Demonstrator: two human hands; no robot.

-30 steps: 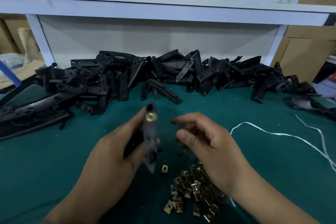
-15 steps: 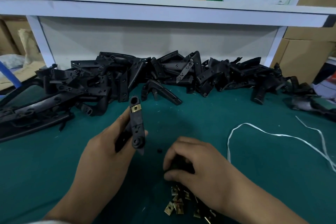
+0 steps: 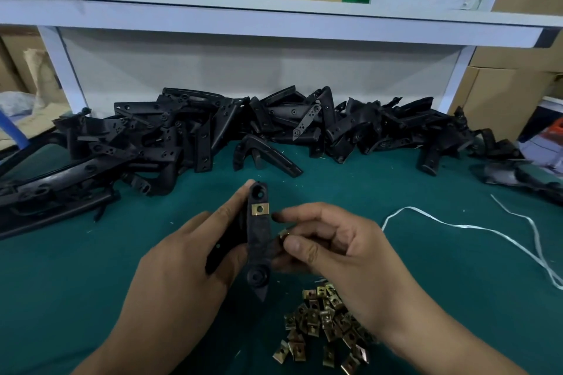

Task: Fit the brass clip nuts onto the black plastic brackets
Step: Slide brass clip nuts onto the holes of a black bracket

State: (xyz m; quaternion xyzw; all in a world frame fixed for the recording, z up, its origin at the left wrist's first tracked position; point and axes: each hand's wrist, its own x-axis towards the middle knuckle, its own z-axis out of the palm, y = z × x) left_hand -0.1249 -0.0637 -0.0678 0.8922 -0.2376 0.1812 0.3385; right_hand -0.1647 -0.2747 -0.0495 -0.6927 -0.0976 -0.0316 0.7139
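Observation:
My left hand (image 3: 182, 271) grips a long black plastic bracket (image 3: 259, 240) upright above the green table, with one brass clip nut (image 3: 260, 209) seated near its upper end, below a round hole. Just to the right of the bracket, my right hand (image 3: 341, 256) pinches a second brass clip nut (image 3: 284, 234) between thumb and fingers, close to the bracket's right edge. A heap of loose brass clip nuts (image 3: 323, 323) lies on the table under my right wrist. A long pile of black plastic brackets (image 3: 243, 125) runs along the back of the table.
A white strap (image 3: 463, 225) loops over the green table (image 3: 76, 283) at the right. A white shelf (image 3: 274, 21) overhangs the bracket pile. Cardboard boxes (image 3: 499, 94) stand at the far right, and larger black parts (image 3: 45, 192) lie at the left.
My right hand rose from the nut heap with a brass clip nut and came up beside the bracket. My left hand kept the bracket, shifting it slightly right.

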